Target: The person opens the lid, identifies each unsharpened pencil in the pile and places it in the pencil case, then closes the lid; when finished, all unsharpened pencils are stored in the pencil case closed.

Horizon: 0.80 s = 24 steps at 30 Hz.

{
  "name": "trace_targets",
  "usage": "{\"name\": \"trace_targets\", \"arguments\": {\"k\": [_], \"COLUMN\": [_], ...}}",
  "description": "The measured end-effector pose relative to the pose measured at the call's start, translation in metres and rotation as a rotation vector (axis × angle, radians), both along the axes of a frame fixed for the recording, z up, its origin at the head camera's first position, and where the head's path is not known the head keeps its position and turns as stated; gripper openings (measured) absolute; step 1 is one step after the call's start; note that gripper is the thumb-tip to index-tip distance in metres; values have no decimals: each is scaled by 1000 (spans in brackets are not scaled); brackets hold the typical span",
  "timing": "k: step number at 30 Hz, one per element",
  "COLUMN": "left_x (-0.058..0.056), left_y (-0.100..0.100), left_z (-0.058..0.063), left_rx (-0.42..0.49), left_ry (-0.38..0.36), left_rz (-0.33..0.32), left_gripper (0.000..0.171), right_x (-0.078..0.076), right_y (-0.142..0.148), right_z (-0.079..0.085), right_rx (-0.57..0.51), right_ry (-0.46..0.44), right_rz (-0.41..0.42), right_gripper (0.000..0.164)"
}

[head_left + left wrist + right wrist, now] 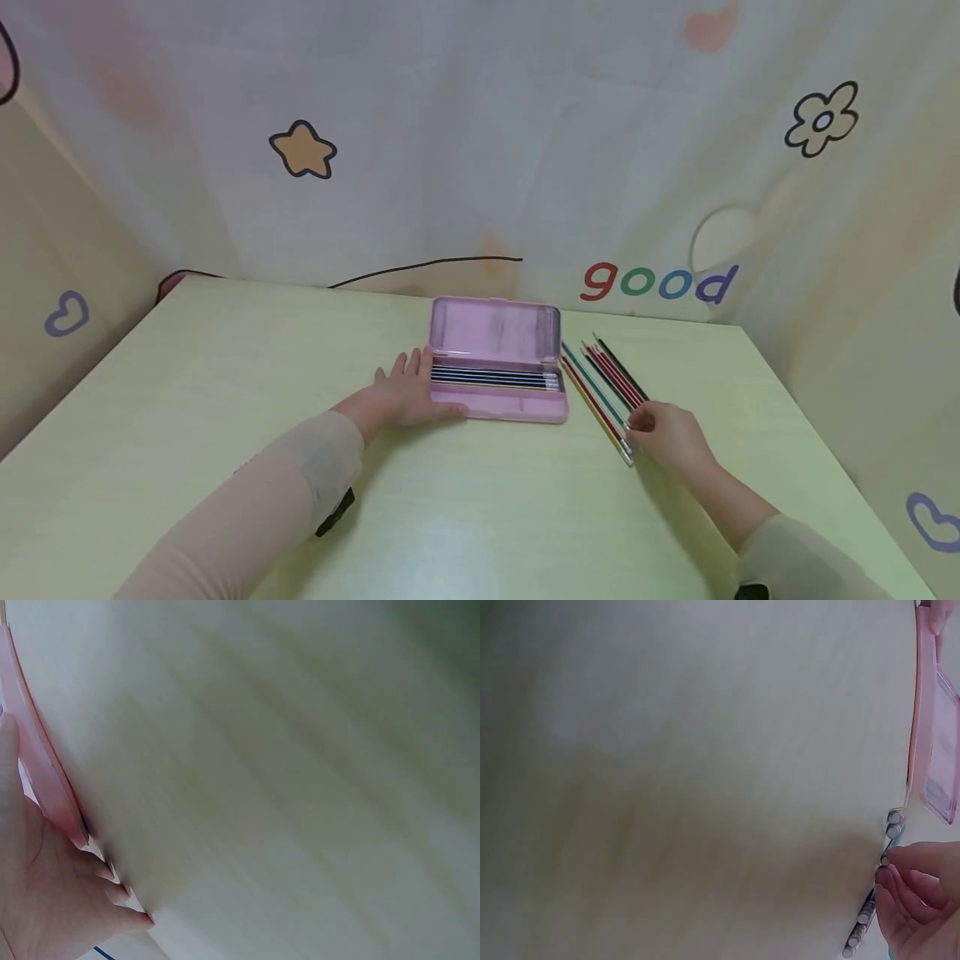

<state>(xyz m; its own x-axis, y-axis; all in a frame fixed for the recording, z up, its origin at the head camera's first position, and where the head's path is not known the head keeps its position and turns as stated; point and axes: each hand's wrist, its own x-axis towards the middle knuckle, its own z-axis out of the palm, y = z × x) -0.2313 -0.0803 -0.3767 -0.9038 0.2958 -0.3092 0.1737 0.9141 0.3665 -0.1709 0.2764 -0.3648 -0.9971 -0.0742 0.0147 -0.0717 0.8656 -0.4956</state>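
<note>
A pink pencil case [517, 408] lies with its hinged lid [495, 327] raised at the back. Inside, a row of dark striped pencils [487, 377] runs lengthwise. My left hand [408, 396] rests at the case's left side, fingers straight and spread, thumb along the front edge. To the right of the case, several loose pencils lie slanting, among them a teal one [592, 382] and red-and-black ones [618, 379]. Over their near ends, my right hand [671, 433] pinches the end of one pencil [885, 861] between thumb and finger; its colour is hidden by the fingers.
The pale table [487, 500] spreads in front of the case and to both sides. A printed curtain [450, 167] hangs along the table's back edge, and patterned cloth [862, 333] borders the right side.
</note>
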Motion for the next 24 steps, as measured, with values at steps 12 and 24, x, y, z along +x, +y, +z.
{"name": "trace_targets", "arguments": {"k": [12, 24], "left_x": [5, -1], "left_y": [-2, 0], "left_z": [0, -2], "left_rx": [9, 6], "left_ry": [-10, 9], "left_rz": [14, 5], "left_gripper": [115, 117], "right_x": [-1, 5], "right_y": [3, 13], "right_z": [-2, 12], "right_rx": [-3, -8], "right_ry": [-12, 79], "right_rz": [-18, -62], "right_gripper": [23, 17]}}
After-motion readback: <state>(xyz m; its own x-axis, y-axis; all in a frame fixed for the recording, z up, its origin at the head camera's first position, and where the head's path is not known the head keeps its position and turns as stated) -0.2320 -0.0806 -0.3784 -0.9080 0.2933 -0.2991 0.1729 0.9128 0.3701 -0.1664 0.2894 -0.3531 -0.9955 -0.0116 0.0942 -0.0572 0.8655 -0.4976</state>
